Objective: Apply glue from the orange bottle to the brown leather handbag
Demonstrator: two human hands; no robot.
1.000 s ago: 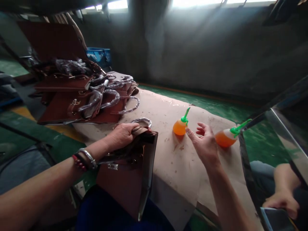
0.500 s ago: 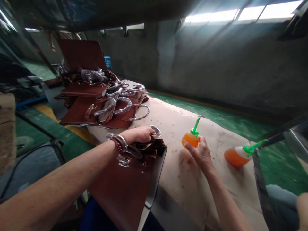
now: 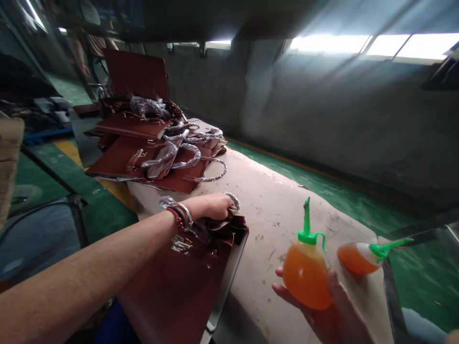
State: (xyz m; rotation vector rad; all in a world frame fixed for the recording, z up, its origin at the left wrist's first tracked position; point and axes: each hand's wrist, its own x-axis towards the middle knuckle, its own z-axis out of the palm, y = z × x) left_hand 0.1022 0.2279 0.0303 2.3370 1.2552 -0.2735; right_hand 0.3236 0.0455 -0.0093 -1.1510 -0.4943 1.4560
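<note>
My left hand (image 3: 219, 206), with bangles at the wrist, grips the top edge of a brown bag (image 3: 179, 286) that lies near me at the lower middle. Plastic-wrapped handles stick out around that wrist. In my right hand (image 3: 322, 306) is a round bottle of orange liquid (image 3: 306, 274) with a green nozzle pointing up. The fingers wrap its lower part and sides. A second bottle (image 3: 358, 259) with a green nozzle lies tilted on the table beyond, to the right.
A pile of brown bags (image 3: 132, 124) with plastic-wrapped handles covers the far left of the paper-covered table (image 3: 265, 191). A person's arm (image 3: 81, 55) shows behind the pile. A dark bar (image 3: 394, 306) runs along the table's right edge.
My right hand has lifted the bottle and brought it closer to me, so it looks larger. My left hand keeps its grip on the bag. The view has shifted slightly.
</note>
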